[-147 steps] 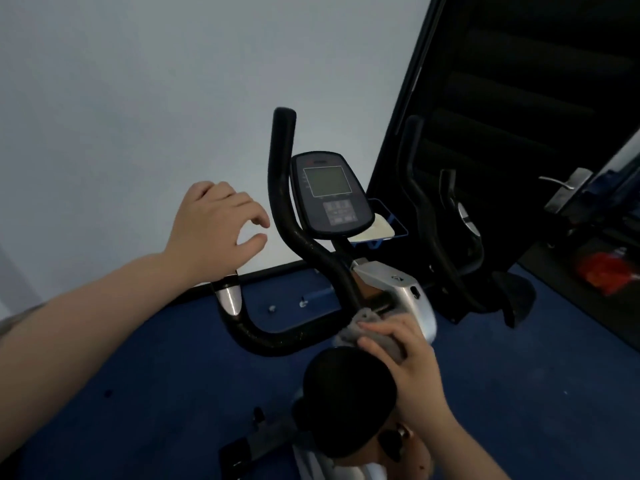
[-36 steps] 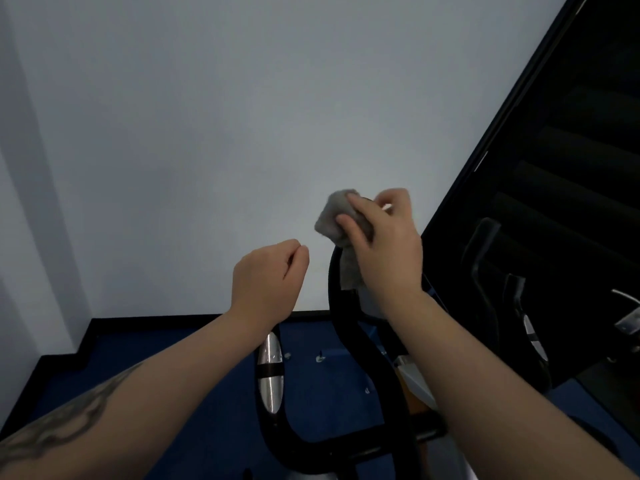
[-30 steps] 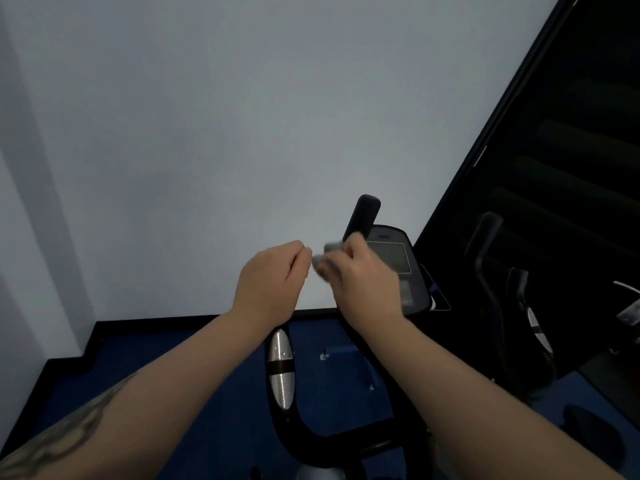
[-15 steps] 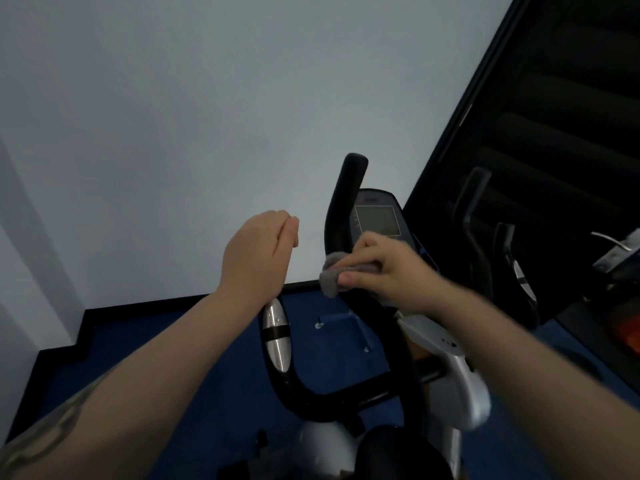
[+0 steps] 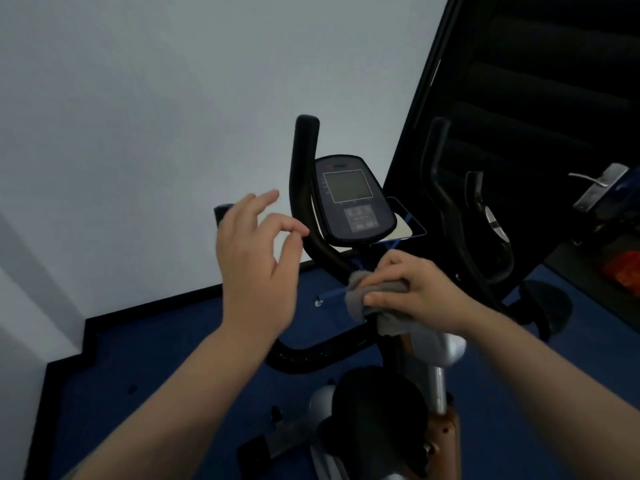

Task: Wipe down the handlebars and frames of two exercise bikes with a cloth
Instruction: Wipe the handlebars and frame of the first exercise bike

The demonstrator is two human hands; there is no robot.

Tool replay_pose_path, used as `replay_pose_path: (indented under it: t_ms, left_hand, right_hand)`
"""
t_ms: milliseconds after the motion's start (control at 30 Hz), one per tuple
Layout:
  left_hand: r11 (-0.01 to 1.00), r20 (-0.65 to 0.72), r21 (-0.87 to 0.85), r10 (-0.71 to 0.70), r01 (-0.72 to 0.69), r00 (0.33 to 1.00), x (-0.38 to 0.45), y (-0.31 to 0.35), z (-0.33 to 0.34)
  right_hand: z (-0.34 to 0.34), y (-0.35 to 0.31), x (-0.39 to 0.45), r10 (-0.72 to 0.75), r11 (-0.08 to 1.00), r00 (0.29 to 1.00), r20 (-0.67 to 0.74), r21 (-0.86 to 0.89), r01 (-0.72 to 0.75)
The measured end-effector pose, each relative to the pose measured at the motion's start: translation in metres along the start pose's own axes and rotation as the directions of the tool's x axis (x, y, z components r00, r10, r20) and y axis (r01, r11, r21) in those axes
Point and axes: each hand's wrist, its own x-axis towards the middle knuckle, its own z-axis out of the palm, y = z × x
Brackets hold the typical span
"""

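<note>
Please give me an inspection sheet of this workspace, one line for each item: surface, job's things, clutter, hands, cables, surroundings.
Surface: blue floor with a black skirting along the wall.
Job's things: grey cloth wrapped on the black handlebar low down, just below the console; the bike's seat lies nearest the camera.
Clutter: an orange-red thing at the right edge, too blurred to name.
Hands: right hand grips the cloth; left hand is raised beside the handlebar, fingers loose, holding nothing.
Cables: nothing seen.
Surroundings: pale wall; dark mirror-like panel on the right, a door handle beside it.
</note>
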Motion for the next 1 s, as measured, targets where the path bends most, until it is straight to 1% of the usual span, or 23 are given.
replay_pose_path:
  t_ms: [33,100,133,167,233,300,367,433,500,600,633,667,733,767,833,867,900,967,1000]
  left_hand:
    - [1.0,0.016,-0.027,-0.005,0.006,1.0,-0.01,0.006,0.006]
    - [0.999,0.081,-0.048,-0.02,0.024,0.996,-0.026,0.017,0.02]
    - [0.997,0.115,-0.061,-0.035,0.042,0.993,-0.033,0.021,0.027]
    - [0.995,0.147,-0.076,-0.055,0.066,0.988,-0.04,0.025,0.032]
    - [0.991,0.195,-0.086,-0.084,0.102,0.977,-0.053,0.029,0.04]
    - [0.991,0.231,-0.063,-0.1,0.117,0.968,-0.065,0.03,0.044]
    - [0.993,0.283,-0.011,-0.106,0.114,0.953,-0.076,0.028,0.046]
    - [0.992,0.339,0.097,-0.107,0.078,0.935,-0.08,0.026,0.048]
    - [0.978,0.387,0.208,-0.095,0.013,0.917,-0.078,0.024,0.048]
    - [0.95,0.431,0.303,-0.071,-0.07,0.899,-0.081,0.024,0.048]
    - [0.946,0.446,0.313,-0.067,-0.085,0.893,-0.082,0.024,0.048]
    - [0.942,0.461,0.32,-0.064,-0.099,0.885,-0.082,0.024,0.048]
    - [0.932,0.495,0.335,-0.045,-0.142,0.868,-0.082,0.023,0.049]
    - [0.924,0.52,0.341,-0.033,-0.171,0.854,-0.082,0.023,0.05]
    - [0.913,0.564,0.354,-0.034,-0.204,0.825,-0.082,0.022,0.051]
    - [0.908,0.577,0.363,-0.044,-0.208,0.816,-0.082,0.021,0.052]
    - [0.905,0.582,0.372,-0.054,-0.207,0.811,-0.082,0.02,0.052]
    - [0.906,0.581,0.377,-0.068,-0.194,0.811,-0.081,0.02,0.053]
    - [0.906,0.581,0.378,-0.073,-0.189,0.811,-0.081,0.02,0.053]
  right_hand:
    - [-0.001,0.002,0.001,0.017,0.999,0.996,-0.086,0.034,-0.014]
    - [0.009,0.001,0.012,0.123,0.992,0.948,-0.292,0.068,-0.108]
    - [0.02,-0.002,0.015,0.194,0.981,0.919,-0.342,0.087,-0.175]
    - [0.031,-0.004,0.012,0.246,0.969,0.899,-0.363,0.106,-0.223]
    - [0.046,0.001,-0.015,0.257,0.966,0.879,-0.402,0.073,-0.249]
    - [0.05,0.011,-0.058,0.248,0.965,0.875,-0.415,0.025,-0.261]
    - [0.047,0.014,-0.091,0.262,0.961,0.878,-0.402,0.026,-0.275]
    - [0.038,0.015,-0.089,0.253,0.96,0.894,-0.37,-0.015,-0.278]
    - [0.032,0.013,-0.061,0.226,0.965,0.881,-0.416,-0.028,-0.261]
    - [0.049,0.007,-0.047,0.298,0.954,0.825,-0.48,0.141,-0.263]
    - [0.057,0.008,-0.058,0.297,0.954,0.824,-0.483,0.175,-0.242]
    - [0.063,0.009,-0.075,0.27,0.961,0.837,-0.475,0.185,-0.205]
    - [0.064,0.016,-0.111,0.214,0.974,0.873,-0.439,0.17,-0.153]
    - [0.059,0.02,-0.125,0.226,0.972,0.888,-0.4,0.147,-0.181]
    - [0.044,0.025,-0.138,0.273,0.962,0.923,-0.271,0.066,-0.265]
    - [0.037,0.027,-0.136,0.279,0.96,0.93,-0.239,0.053,-0.275]
    - [0.031,0.028,-0.128,0.267,0.964,0.921,-0.284,0.062,-0.26]
    - [0.019,0.028,-0.094,0.248,0.966,0.841,-0.481,0.053,-0.254]
    - [0.017,0.024,-0.075,0.259,0.952,0.805,-0.533,-0.002,-0.307]
